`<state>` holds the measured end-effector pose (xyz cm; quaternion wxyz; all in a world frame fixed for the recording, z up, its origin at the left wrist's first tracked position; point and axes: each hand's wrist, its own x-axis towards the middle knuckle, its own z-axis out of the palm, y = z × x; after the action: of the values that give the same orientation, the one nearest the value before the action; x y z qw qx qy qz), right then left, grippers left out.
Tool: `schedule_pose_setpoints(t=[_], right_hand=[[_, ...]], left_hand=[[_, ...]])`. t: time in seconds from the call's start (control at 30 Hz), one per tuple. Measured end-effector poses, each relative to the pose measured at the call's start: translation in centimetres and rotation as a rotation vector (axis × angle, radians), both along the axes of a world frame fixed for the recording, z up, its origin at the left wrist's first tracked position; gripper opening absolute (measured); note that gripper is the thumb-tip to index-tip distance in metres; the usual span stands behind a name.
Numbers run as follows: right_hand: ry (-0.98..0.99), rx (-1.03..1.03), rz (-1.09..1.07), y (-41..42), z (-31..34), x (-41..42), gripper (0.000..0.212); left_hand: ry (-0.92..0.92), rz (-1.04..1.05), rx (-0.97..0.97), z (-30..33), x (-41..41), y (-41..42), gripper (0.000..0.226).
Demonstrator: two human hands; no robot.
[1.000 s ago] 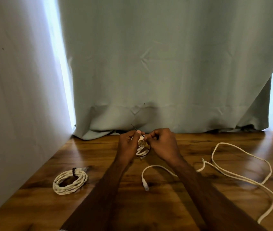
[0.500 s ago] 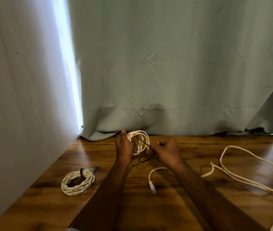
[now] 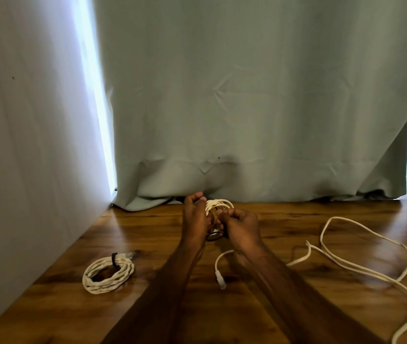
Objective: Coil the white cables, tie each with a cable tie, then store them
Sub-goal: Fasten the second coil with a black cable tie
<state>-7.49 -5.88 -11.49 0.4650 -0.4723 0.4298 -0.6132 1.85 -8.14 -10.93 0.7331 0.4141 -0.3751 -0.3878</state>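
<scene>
Right hand (image 3: 241, 225) now closer — pinching black tie (image 3: 216, 235); left hand (image 3: 195, 219) gripping white coil (image 3: 218, 204).

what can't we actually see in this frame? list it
Head view, the only one:
- Small coil: mostly behind the left hand and right hand.
- Black tie: only a loop shows below the hands; fastened or not, unclear.
- Loose cable: far end cut off by the bottom edge.
- Its plug: too small to identify.
- Storage spot: none in view.
</scene>
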Motion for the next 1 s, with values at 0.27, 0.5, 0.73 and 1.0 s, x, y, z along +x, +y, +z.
schedule_pose_setpoints(t=[0.27, 0.5, 0.73, 1.0], right_hand=[[0.023, -0.020, -0.080, -0.1, -0.8, 0.5, 0.018], [0.066, -0.053, -0.002, 0.6, -0.3, 0.2, 0.025], [0.241, 0.015, 0.149, 1.2, 0.5, -0.6, 0.016], [0.084, -0.001, 0.093, 1.2, 0.3, 0.0, 0.021]], left_hand=[[-0.061, -0.085, 0.141, 0.2, -0.4, 0.5, 0.029], [-0.090, -0.111, 0.043, 0.1, 0.0, 0.4, 0.028], [-0.032, -0.021, 0.013, 0.3, 2.2, 0.4, 0.027], [-0.122, -0.056, 0.038, -0.5, 1.1, 0.7, 0.029]])
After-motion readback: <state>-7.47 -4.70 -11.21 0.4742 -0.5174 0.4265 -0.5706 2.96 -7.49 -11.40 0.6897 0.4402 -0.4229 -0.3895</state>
